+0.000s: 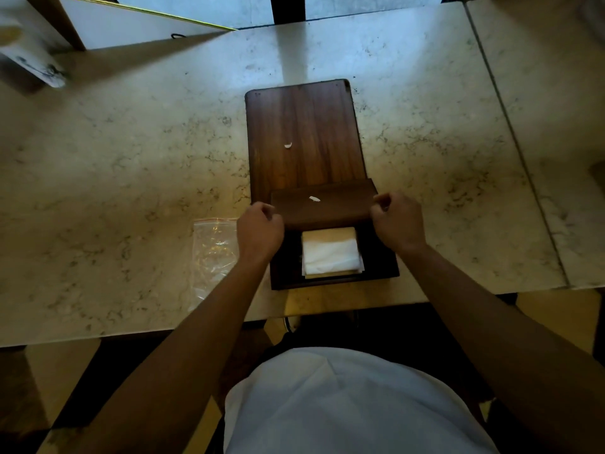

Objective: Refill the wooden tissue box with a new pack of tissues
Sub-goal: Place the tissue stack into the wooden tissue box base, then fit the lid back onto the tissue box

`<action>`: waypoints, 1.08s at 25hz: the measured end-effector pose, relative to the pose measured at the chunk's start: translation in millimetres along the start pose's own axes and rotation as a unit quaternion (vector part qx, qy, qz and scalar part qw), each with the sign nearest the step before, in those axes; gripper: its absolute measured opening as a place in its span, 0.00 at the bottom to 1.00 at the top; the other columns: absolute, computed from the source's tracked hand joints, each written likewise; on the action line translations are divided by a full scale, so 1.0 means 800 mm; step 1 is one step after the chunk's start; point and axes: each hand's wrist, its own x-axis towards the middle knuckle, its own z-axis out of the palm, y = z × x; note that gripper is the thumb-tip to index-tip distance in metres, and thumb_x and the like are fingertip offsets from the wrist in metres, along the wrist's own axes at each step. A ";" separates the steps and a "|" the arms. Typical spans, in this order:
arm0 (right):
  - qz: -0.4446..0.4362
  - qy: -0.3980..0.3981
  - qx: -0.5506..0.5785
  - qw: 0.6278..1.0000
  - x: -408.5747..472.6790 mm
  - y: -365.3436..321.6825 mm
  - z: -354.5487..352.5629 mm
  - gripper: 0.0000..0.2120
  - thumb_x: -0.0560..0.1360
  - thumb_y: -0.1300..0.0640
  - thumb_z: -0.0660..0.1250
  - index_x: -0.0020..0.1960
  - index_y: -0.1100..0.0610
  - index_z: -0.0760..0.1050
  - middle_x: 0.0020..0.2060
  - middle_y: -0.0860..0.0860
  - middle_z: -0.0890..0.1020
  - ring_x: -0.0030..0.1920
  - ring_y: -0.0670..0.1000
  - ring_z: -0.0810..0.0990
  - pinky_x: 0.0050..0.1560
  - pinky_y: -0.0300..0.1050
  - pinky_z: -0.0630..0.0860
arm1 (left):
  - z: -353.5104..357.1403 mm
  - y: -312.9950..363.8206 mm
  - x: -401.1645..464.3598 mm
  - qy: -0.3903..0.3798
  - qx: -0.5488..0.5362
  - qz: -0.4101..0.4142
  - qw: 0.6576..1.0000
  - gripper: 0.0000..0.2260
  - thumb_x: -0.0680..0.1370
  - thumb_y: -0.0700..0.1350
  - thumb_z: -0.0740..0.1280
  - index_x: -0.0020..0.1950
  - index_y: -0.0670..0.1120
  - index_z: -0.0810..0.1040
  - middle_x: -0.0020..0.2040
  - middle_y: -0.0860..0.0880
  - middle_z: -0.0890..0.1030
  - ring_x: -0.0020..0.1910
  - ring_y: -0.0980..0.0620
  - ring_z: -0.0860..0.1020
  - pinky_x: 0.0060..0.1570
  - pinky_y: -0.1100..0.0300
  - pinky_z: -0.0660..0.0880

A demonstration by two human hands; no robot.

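A dark wooden tissue box (334,280) sits in the lower middle of the frame, close to the near edge of a pale, veined marble surface (114,158). A stack of white tissues (329,253) lies inside it, visible through the uncovered near part of the box. A dark wooden panel with rounded far corners (302,132) stretches from the box toward the top of the frame, and a small white scrap (287,145) rests on it. A shorter dark wooden slat (324,203) lies across the far part of the box, with another small white scrap (314,199) on top.

The left hand (260,232) is curled closed at the left end of the slat, fingers folded in against its edge. The right hand (394,221) is likewise curled closed at the slat's right end, thumb and fingers pinched at its corner. Both hands grip the slat from opposite sides.

Just left of the box, partly under the left forearm, lies an empty clear plastic zip bag with a red seal strip (212,253), flat on the surface. The person's white shirt (343,404) fills the bottom of the frame.
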 end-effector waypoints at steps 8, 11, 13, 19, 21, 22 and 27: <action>0.165 -0.102 0.140 0.971 0.049 0.016 0.004 0.10 0.73 0.66 0.69 0.52 0.62 0.83 0.47 0.58 0.86 0.46 0.56 0.85 0.50 0.53 0.83 | 0.000 -0.011 0.053 -0.052 -0.156 -0.169 0.972 0.09 0.76 0.36 0.69 0.38 0.47 0.80 0.42 0.45 0.82 0.46 0.46 0.81 0.48 0.50 0.82; 0.176 -0.092 0.236 0.951 0.046 0.012 -0.014 0.14 0.74 0.68 0.69 0.58 0.59 0.81 0.47 0.51 0.84 0.44 0.45 0.82 0.39 0.36 0.77 | -0.012 -0.009 0.052 -0.031 -0.225 -0.154 0.961 0.06 0.76 0.39 0.71 0.40 0.47 0.81 0.44 0.45 0.85 0.45 0.48 0.83 0.42 0.56 0.81; 0.160 -0.070 0.271 0.947 0.038 0.013 -0.029 0.08 0.76 0.63 0.69 0.53 0.56 0.81 0.46 0.51 0.84 0.45 0.47 0.81 0.40 0.36 0.75 | -0.029 -0.004 0.047 -0.029 -0.243 -0.125 0.962 0.07 0.78 0.42 0.71 0.39 0.47 0.82 0.39 0.47 0.85 0.39 0.51 0.84 0.36 0.61 0.80; 0.140 -0.078 0.367 0.916 -0.005 0.019 -0.063 0.07 0.78 0.57 0.69 0.46 0.59 0.84 0.37 0.56 0.83 0.36 0.50 0.81 0.37 0.44 0.78 | -0.069 -0.016 -0.001 -0.077 -0.259 -0.104 0.957 0.09 0.78 0.45 0.68 0.43 0.44 0.86 0.32 0.48 0.83 0.34 0.51 0.80 0.36 0.58 0.79; 0.162 -0.096 0.395 0.899 -0.013 0.022 -0.068 0.08 0.78 0.60 0.68 0.46 0.62 0.84 0.38 0.57 0.84 0.38 0.52 0.82 0.38 0.44 0.79 | -0.074 -0.023 -0.015 -0.092 -0.281 -0.122 0.948 0.09 0.79 0.44 0.68 0.45 0.40 0.86 0.33 0.45 0.84 0.34 0.50 0.82 0.34 0.58 0.80; 0.171 -0.101 0.394 0.897 -0.016 0.025 -0.068 0.08 0.78 0.60 0.69 0.48 0.64 0.84 0.40 0.58 0.85 0.39 0.53 0.83 0.38 0.44 0.79 | -0.077 -0.027 -0.021 -0.104 -0.286 -0.127 0.944 0.09 0.80 0.43 0.68 0.47 0.39 0.86 0.34 0.44 0.85 0.34 0.49 0.82 0.34 0.59 0.80; 0.180 -0.098 0.309 0.929 -0.041 0.050 -0.060 0.04 0.76 0.63 0.72 0.50 0.61 0.84 0.42 0.53 0.86 0.44 0.51 0.85 0.37 0.39 0.81 | -0.075 -0.053 -0.051 -0.145 -0.202 -0.110 0.962 0.06 0.79 0.39 0.69 0.50 0.45 0.86 0.42 0.47 0.86 0.38 0.51 0.83 0.36 0.59 0.78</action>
